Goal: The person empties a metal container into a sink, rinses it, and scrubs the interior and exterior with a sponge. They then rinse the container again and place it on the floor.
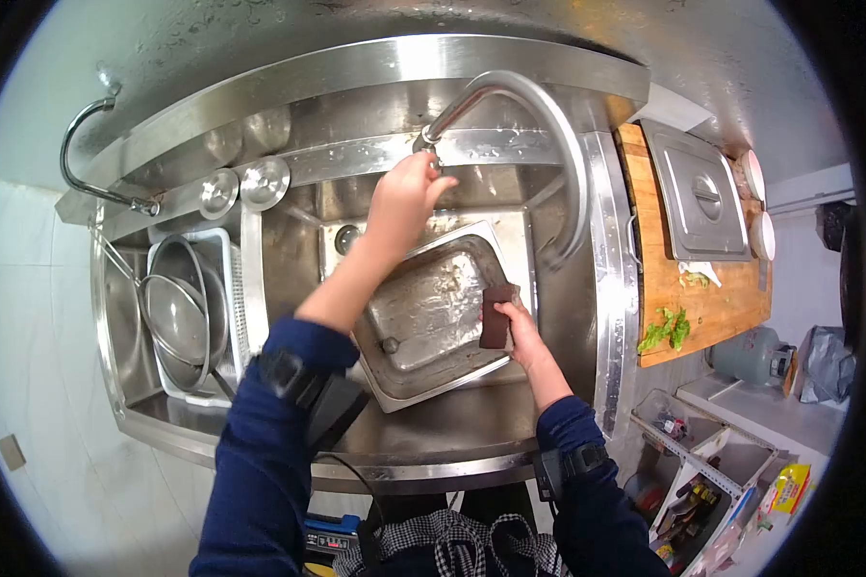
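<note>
My left hand (404,207) reaches up to the base of the curved faucet (579,173), its fingers closed around the handle there, which they mostly hide. In my right hand (522,335) is a dark brown scouring sponge (494,325), gripped with the thumb on top. The sponge is over the right side of a rectangular metal pan (423,298). Wet and stained inside, the pan lies at an angle in the steel sink (443,423). A small dark round spot shows near its lower left corner. I cannot make out water running from the spout.
The left basin holds a white plastic basket (233,298) with strainers (178,322). Two round metal lids (265,183) sit on the ledge behind. On the right, a wooden board (712,308) bears a lidded steel container (698,197) and green leaf scraps (666,330).
</note>
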Motion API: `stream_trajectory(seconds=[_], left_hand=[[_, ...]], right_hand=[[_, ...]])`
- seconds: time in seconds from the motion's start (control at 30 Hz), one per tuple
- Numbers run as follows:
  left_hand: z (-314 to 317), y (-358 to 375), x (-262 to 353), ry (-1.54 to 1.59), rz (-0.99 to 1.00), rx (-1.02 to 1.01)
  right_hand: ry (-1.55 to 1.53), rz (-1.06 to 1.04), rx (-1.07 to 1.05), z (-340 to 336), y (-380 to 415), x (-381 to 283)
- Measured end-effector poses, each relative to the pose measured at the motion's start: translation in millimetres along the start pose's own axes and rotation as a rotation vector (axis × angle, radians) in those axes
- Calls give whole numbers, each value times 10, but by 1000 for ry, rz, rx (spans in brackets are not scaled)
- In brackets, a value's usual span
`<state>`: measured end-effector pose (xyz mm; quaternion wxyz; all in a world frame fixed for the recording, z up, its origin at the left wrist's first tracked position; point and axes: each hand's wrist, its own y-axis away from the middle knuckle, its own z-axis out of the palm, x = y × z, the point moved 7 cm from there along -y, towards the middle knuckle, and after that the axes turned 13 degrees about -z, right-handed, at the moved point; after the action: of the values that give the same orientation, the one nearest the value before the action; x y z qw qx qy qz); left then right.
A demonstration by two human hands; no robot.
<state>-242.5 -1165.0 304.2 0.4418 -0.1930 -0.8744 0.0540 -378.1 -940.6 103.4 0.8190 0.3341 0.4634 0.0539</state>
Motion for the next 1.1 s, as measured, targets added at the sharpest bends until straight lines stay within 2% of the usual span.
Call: stream_trajectory(seconds=[0.03,0.1,0.13,0.2,0.23,0.27,0.33,0.37,0.4,0.43,0.47,0.5,0.57,0.6,0.67,0.7,0.77,0.8,0.83,0.87,0.9,0.97,1.0,1.1], left_hand=[[-135,203,-79,72,-107,82],[-270,732,-385,117,-345,167],[-209,1068,-513,137,-557,129],[271,1942,-1113,48,-757,61],[613,2468,-1500,-55,-990,-159],[1104,3296,-2106,240,-1571,-228],[1219,3758,-1796,583,-2325,21],[1357,3910,-1933,597,-2324,26],[1504,4104,-2249,529,-2190,139],[1614,4192,-2521,458,-2055,245],[1625,4283,-2650,274,-2132,419],[1727,4346,-2841,278,-2141,427],[1921,4437,-3122,482,-2015,530],[1896,4398,-2990,483,-2032,527],[1922,4051,-2667,872,-2082,514],[2015,4123,-2690,872,-2090,528],[2314,3986,-2638,1244,-1947,406],[2338,3957,-2596,1247,-1949,403],[2296,3904,-2585,1015,-1887,331],[2219,3747,-2516,797,-1810,265],[2222,3626,-2429,807,-1813,268],[1942,3292,-2258,41,-1780,28],[1808,3059,-2100,-83,-1699,-32],[1736,2809,-1904,-80,-1725,-157]], right_hand=[[-2,7,-6,6,-24,50],[238,-99,-45,-10,-179,132],[531,-229,-70,-11,-282,185],[1064,-448,-177,160,-348,251],[1299,-546,-255,322,-374,268],[1304,-549,-261,374,-435,342],[1723,-584,-389,499,-606,610],[1934,-598,-452,549,-683,729],[2019,-404,-589,534,-723,893],[2132,-477,-624,485,-770,1101],[2194,-440,-692,508,-717,1182],[2255,-401,-764,556,-656,1258],[2237,-358,-838,536,-697,1520],[2094,-304,-787,496,-713,1587],[1821,-272,-650,514,-731,1542],[1821,-268,-666,543,-723,1578],[1287,-29,-262,384,-818,1542],[1204,28,-225,366,-887,1531],[1211,31,-223,340,-922,1489],[1212,-146,-186,408,-942,1248],[1207,-322,-152,479,-921,998],[1586,-450,-183,506,-860,655],[1604,-356,-150,371,-885,689],[1319,5,-112,-128,-931,978]])
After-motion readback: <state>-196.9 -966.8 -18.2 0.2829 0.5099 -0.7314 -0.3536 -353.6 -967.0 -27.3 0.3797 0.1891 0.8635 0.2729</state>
